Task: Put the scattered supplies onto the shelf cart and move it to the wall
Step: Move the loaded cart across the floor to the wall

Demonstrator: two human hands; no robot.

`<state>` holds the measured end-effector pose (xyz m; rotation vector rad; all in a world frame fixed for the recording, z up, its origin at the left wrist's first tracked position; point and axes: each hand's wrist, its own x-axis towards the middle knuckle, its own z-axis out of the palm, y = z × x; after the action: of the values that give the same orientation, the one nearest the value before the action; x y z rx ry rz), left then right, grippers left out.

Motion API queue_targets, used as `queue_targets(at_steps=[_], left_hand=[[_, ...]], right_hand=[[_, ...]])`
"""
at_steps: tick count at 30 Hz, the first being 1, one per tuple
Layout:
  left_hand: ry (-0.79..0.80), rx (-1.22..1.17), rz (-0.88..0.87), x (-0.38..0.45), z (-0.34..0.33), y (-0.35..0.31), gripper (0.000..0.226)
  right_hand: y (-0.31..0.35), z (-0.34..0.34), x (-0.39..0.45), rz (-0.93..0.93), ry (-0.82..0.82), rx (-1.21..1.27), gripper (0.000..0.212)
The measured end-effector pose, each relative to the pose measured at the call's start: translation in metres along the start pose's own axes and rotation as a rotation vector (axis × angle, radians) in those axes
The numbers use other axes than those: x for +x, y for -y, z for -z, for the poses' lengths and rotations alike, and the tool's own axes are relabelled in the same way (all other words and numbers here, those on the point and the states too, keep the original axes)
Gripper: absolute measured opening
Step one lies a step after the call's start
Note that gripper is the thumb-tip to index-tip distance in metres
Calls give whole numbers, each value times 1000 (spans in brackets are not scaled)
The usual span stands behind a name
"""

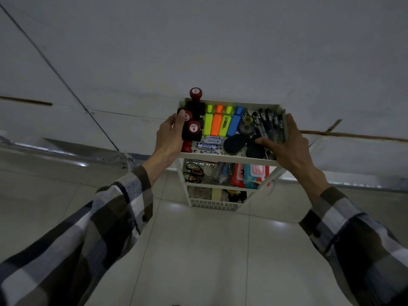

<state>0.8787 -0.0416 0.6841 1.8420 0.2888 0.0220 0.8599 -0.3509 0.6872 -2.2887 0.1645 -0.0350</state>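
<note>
Shelf cart (229,157) between both gripping hands.

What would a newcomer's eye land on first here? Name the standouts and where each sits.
First, the row of neon highlighters, yellow, orange, green and blue, in the middle of the white three-tier plastic shelf cart, which stands against the grey wall. Next, the red-knobbed black stamps at the top tray's left end. The left hand and right hand grip the tray's two sides.
</note>
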Motion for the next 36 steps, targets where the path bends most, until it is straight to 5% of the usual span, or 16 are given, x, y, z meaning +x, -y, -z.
queue_targets(at_steps=[7,13,19,27,36], left_hand=[[7,32,-5,9,-9,-5,60],[25,109,35,7,-5,0,78],[37,107,34,6,-9,-7,65],[-35,104,20,3,-8,-3,75],[-247,254,-219,15,-17,15,74]], right_hand=[[-3,4,11,-33,2,-3,103],[1,-4,14,-116,35,-140,95],[3,-3,25,-124,114,-216,88],[-4,-5,21,-63,44,-177,87],[-21,-26,14,221,-541,-150,44]])
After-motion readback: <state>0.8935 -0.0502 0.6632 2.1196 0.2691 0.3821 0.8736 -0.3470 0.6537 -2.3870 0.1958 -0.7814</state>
